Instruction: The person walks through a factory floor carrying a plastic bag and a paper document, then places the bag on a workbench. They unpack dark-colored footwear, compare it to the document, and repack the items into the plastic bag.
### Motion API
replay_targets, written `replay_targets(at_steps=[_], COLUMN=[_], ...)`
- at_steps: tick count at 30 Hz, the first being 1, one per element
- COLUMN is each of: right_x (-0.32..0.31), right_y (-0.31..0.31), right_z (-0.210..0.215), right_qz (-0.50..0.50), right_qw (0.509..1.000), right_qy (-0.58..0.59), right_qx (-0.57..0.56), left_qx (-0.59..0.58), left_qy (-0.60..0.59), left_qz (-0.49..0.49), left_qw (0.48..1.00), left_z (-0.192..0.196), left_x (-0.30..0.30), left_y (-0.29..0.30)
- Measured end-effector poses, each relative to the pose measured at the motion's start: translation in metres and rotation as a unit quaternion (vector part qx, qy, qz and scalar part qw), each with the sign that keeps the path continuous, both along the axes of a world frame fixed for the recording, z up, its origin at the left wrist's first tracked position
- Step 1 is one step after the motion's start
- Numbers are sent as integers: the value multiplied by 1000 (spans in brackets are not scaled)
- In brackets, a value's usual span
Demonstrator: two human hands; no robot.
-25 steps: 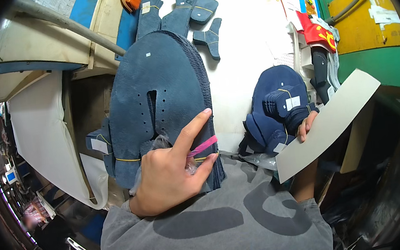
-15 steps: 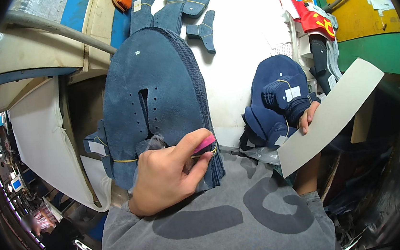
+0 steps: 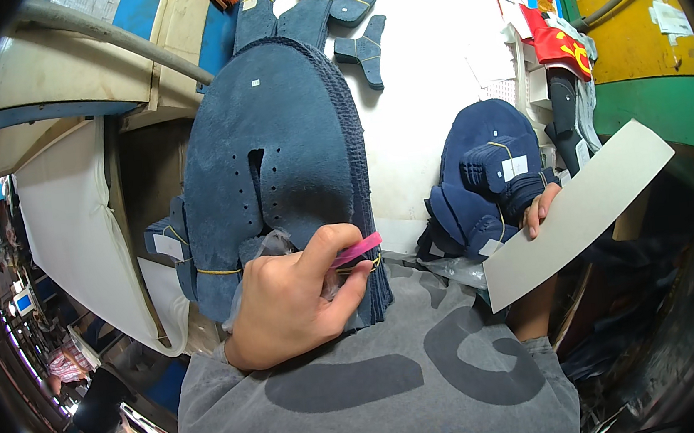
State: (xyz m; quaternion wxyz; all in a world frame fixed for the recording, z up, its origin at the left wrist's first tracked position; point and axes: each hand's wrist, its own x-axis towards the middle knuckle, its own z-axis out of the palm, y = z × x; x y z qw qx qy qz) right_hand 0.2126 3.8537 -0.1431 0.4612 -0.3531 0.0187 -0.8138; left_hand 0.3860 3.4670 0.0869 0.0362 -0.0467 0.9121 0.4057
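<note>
My left hand [image 3: 297, 301] pinches a small pink strip [image 3: 356, 251] between thumb and fingers, at the lower edge of a tall stack of blue suede shoe-upper pieces [image 3: 281, 139] bound with a yellow rubber band. My right hand [image 3: 540, 206] holds a grey cardboard sheet [image 3: 580, 211] tilted up to the right; its fingers rest against a smaller pile of dark blue suede pieces [image 3: 485, 174] on the white table [image 3: 426, 84].
More blue cut pieces [image 3: 327, 5] lie at the far side of the table. A green and yellow machine [image 3: 638, 30] stands at the right, with red cloth [image 3: 560, 46] beside it. A cream panel [image 3: 73, 234] and metal bar are at the left.
My left hand's fingers, spread apart earlier, have closed on the pink strip at the stack's lower edge. The cardboard sheet in my right hand has barely shifted.
</note>
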Motion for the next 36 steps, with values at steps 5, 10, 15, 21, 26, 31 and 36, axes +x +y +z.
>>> replay_targets(at_steps=[5, 10, 15, 21, 26, 31, 36], right_x=[-2, 0, -5, 32, 73, 79, 95], right_y=[1, 4, 5, -27, -65, -80, -77], right_z=[-2, -3, -1, 80, 147, 148, 149], right_qz=[-8, -13, -22, -171, -310, -285, -278], right_qw=[1000, 1000, 999, 956, 697, 702, 695], right_qy=[18, 16, 21, 1, 293, 358, 362], right_qx=[0, 7, 26, 240, 576, 546, 555], left_qx=[10, 14, 28, 32, 197, 193, 69], left_qy=[0, -13, -25, -14, -97, -47, 22], left_qz=[9, 12, -7, 4, 45, 76, 38], left_qw=[1000, 1000, 999, 999, 974, 977, 997], left_z=[-1, 1, 3, 5, 10, 4, 4], left_x=[-1, -1, -2, -2, 4, 10, 14], left_y=[1, 1, -2, -2, -11, -5, 2])
